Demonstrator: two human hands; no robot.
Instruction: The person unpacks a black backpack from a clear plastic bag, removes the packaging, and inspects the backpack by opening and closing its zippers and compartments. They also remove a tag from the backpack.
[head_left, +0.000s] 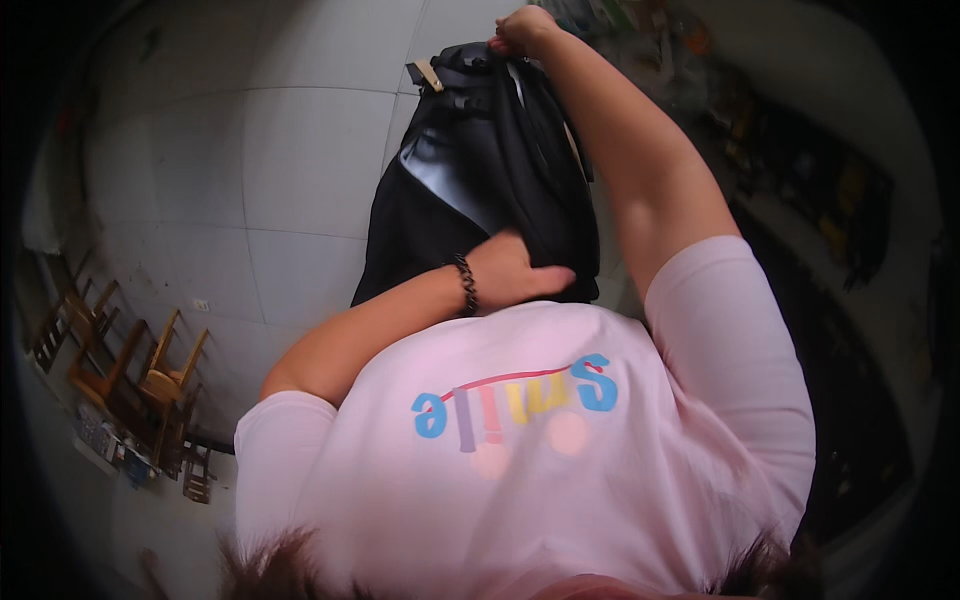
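A black bag (480, 172), seemingly a backpack, extends away from my body, with straps at its far end and a smooth, shiny panel on its front. A tan tab (429, 76) sticks out at its far left. My right hand (523, 31) grips the bag's far edge with curled fingers, my arm stretched along its right side. Close to my belly, my left hand (510, 274), with a dark bracelet at the wrist, lies against the near part of the bag. Its thumb points right; its other fingers are hidden, so its hold is unclear.
Pale tiles (315, 157) cover the floor. Several wooden chairs (161, 375) stand at the left, near a low pile of small items (112, 446). Blurred dark and yellow objects (825, 180) lie at the right. More clutter (652, 30) is beyond my right hand.
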